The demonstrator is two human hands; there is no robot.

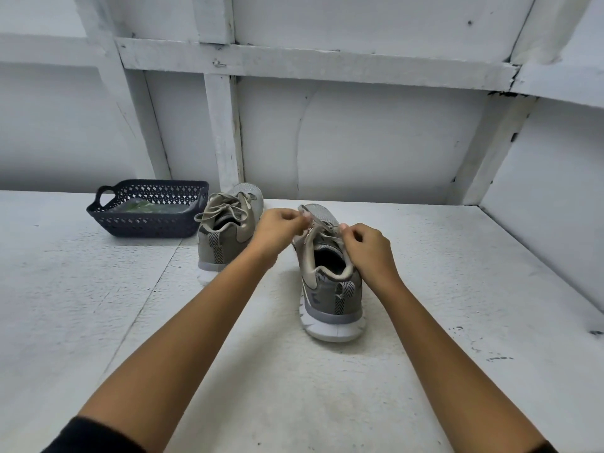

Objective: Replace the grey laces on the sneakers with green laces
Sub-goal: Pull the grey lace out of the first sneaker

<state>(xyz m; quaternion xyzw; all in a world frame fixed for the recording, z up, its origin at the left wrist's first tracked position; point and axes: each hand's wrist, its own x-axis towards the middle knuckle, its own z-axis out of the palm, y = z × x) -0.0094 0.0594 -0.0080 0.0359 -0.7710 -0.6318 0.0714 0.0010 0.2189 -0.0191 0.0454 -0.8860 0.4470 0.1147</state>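
On the white table [425, 371], the near sneaker [330, 282] stood heel toward the camera; the left hand [277, 228] and right hand [369, 248] each pinched its grey lace [322, 232]. The green laces [143, 207] lay in the basket [147, 220] beside the far sneaker [225, 230].

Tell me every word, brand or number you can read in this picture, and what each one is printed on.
No text can be read anywhere in this view.
Near grey-beige mesh sneaker: pale mark on its heel side, too blurred to read.
Far grey-beige mesh sneaker: only a chevron-pattern heel strip, no lettering.
Clear packet with green inside, in the dark perforated plastic basket: no legible label.
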